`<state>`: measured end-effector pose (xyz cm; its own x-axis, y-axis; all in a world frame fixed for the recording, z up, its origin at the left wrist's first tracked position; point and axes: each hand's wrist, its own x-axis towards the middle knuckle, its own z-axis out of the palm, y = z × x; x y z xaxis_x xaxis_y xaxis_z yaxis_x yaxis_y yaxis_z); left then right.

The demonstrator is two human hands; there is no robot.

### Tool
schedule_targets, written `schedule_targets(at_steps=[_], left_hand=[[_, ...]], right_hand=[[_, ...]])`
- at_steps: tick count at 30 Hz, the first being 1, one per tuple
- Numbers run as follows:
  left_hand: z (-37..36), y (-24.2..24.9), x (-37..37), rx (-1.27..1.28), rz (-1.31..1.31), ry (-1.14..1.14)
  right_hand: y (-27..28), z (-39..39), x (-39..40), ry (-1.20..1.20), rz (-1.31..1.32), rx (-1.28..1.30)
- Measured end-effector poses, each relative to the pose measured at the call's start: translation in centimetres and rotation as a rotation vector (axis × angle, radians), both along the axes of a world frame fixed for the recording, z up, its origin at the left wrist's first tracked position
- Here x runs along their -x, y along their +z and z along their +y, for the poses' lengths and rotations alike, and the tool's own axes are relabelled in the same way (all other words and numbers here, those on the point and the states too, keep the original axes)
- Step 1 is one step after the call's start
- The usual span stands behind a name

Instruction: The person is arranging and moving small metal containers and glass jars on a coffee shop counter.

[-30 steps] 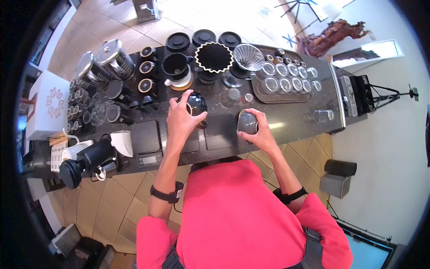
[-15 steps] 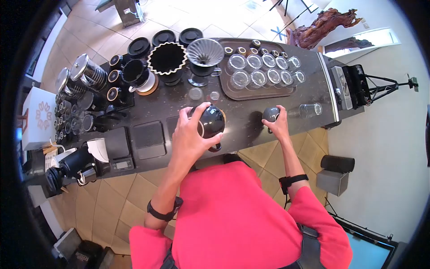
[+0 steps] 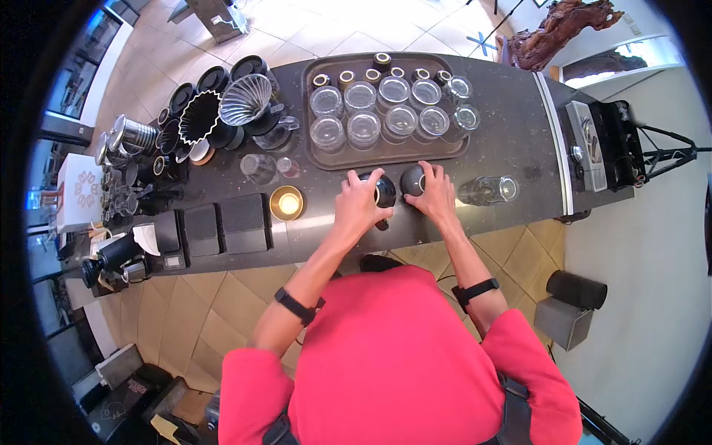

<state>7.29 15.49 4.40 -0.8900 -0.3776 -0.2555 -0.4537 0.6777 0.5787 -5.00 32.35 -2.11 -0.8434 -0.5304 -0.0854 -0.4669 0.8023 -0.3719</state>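
My left hand (image 3: 357, 204) is closed around a glossy black cup (image 3: 385, 191), whose handle points down toward the counter's near edge. Beside it, my right hand (image 3: 436, 197) grips a smaller dark grey cup (image 3: 411, 180) with fingers curled over its side. A narrow gap separates the two cups, just in front of the brown tray (image 3: 386, 159). A clear glass (image 3: 489, 190) lies to the right of my right hand. Off to the left of my left hand sits a round gold-rimmed dish (image 3: 276, 213), bright inside.
Several upturned glasses (image 3: 401, 119) and small dark cups fill the tray. Farther left are a ribbed glass dripper (image 3: 245, 100), a black scalloped dripper (image 3: 199, 119), small glasses (image 3: 258, 168) and flat black scales (image 3: 245, 222). A metal-edged strip (image 3: 552, 141) crosses the counter's right end.
Both hands have come together with their cups, the left moving right and the right moving left. The gold-rimmed dish, mostly hidden before, now shows fully. The view has shifted to the right.
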Motion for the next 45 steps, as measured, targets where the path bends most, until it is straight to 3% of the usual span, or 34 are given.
schedule_targets(at_steps=[5, 16, 31, 38, 45], left_hand=[[1.4, -3.1, 2.8, 0.073, -0.042, 0.028], [2.9, -4.3, 5.6, 0.179, -0.157, 0.04], [3.8, -6.0, 5.9, 0.301, -0.061, 0.05], [3.5, -6.4, 6.1, 0.276, -0.093, 0.093], [1.1, -5.1, 4.0, 0.048, -0.049, 0.055]], right_hand=[[-0.1, 0.7, 1.2, 0.062, -0.028, -0.022], [-1.0, 1.4, 1.8, 0.162, -0.001, 0.078], [-3.4, 2.5, 1.1, 0.147, 0.054, 0.307], [-4.1, 2.8, 0.4, 0.091, 0.051, 0.376], [-4.7, 2.9, 0.4, 0.104, 0.079, 0.408]])
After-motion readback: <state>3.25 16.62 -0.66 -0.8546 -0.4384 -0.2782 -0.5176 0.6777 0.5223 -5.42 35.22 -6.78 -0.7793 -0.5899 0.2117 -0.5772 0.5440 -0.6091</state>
